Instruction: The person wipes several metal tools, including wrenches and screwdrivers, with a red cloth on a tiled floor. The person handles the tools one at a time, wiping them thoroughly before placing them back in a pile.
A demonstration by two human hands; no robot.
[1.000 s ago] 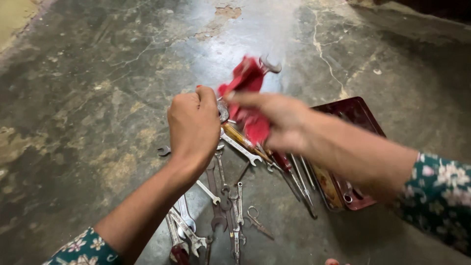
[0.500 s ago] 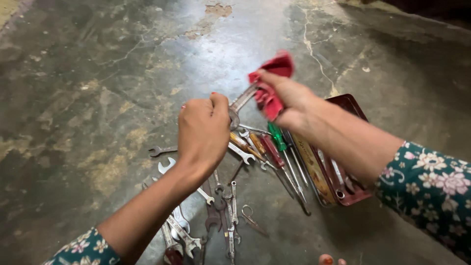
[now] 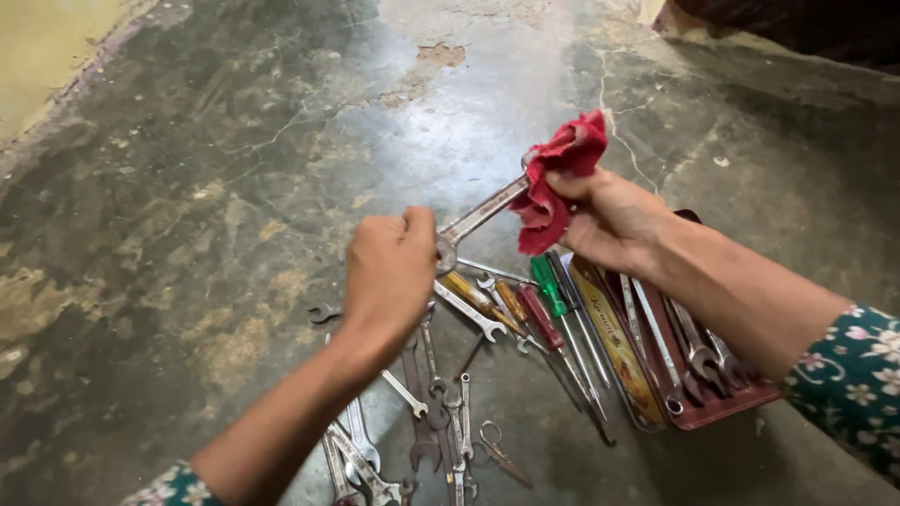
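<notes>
Above the scatter of tools on the concrete floor point(image 3: 234, 187), you held a double open-ended wrench point(image 3: 480, 217) in the air, slanting up from lower left to upper right. Your left hand point(image 3: 392, 272) was closed in a fist round its lower end, knuckles toward the camera, with the wrench's lower jaw just showing at the thumb. Your right hand point(image 3: 609, 220) was pinched shut on a red rag point(image 3: 558, 178), and the rag was bunched over the wrench's upper end, so that end was hidden. The bare middle of the shaft looked bright; whether the covered end was clean could not be told.

Judging by that, the wiping of this one wrench was under way, with the cloth at the top of its length.

Below the wrench lay the rest: several spanners point(image 3: 450, 412) and a pair of pliers point(image 3: 422, 412) directly beneath it, more wrenches point(image 3: 352, 450) down by your left forearm, and green- and red-handled screwdrivers point(image 3: 548, 300) under your right hand. To the right of the wrench sat a dark red metal tray point(image 3: 722, 408) with a few spanners in it. Which of these had already been wiped, the view did not show.
</notes>
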